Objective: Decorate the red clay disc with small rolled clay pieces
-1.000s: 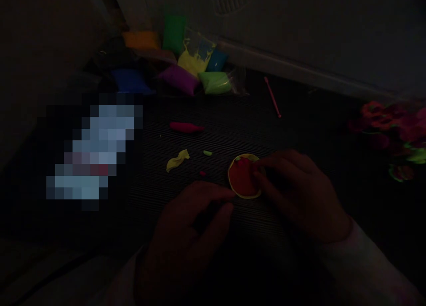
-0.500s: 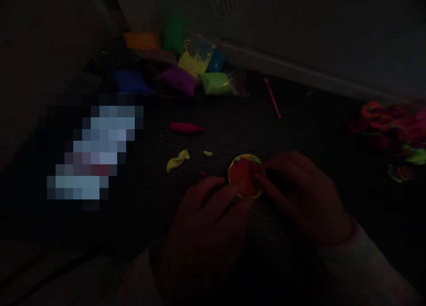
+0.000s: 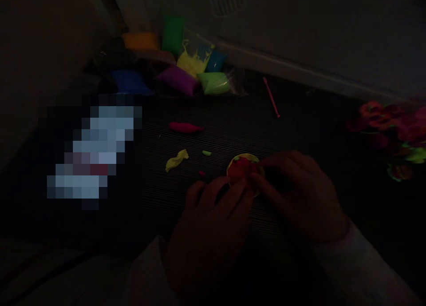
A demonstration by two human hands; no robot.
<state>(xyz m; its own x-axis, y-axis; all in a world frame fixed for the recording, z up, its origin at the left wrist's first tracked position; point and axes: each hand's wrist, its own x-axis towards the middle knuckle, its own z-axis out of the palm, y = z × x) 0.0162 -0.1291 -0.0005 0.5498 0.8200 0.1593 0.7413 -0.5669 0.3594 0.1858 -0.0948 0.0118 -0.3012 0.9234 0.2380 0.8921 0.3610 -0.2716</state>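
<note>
The scene is very dark. A round clay disc (image 3: 238, 172) with an orange-red face and yellow rim lies on the dark table, with small pink and green bits at its upper edge. My left hand (image 3: 213, 221) comes from below, its fingers closed on the disc's lower edge and face. At the disc's right side my right hand (image 3: 299, 192) pinches, thumb and forefinger about a small pink clay piece (image 3: 253, 167). The fingers hide the lower right of the disc. To its left are a pink crumb (image 3: 201, 173), a light green bit (image 3: 207, 153) and a twisted yellow clay strip (image 3: 177, 160).
A pink clay roll (image 3: 185, 128) and a pink modelling stick (image 3: 271, 97) lie farther back. Coloured clay packets, including a purple one (image 3: 178, 79), are heaped at the wall. Colourful clay shapes (image 3: 382, 119) sit at right. A blurred-out bright patch (image 3: 100, 150) is at left.
My left fingertips have moved right and up across the disc, covering more of its face near the right fingertips. My right thumb has shifted slightly left over the disc.
</note>
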